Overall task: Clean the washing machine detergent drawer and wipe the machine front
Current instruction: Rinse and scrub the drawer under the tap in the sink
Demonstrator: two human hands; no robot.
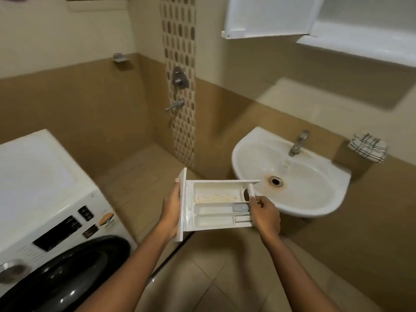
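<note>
I hold the white detergent drawer (213,207) level in the air, out of the machine, just left of the white sink (315,199). Brownish residue speckles its large compartment. My left hand (171,210) grips the drawer's front panel at the left end. My right hand (265,216) grips the back right end, close to the sink's rim. The white front-loading washing machine (51,210) stands at the lower left, with its dark door and control panel facing me.
A metal tap (298,143) rises over the sink, whose drain is rust-stained. A checked cloth (368,147) lies on the ledge to the right. A wall tap and mixer (177,93) sit on the patterned tile strip. A white cabinet (270,16) hangs above.
</note>
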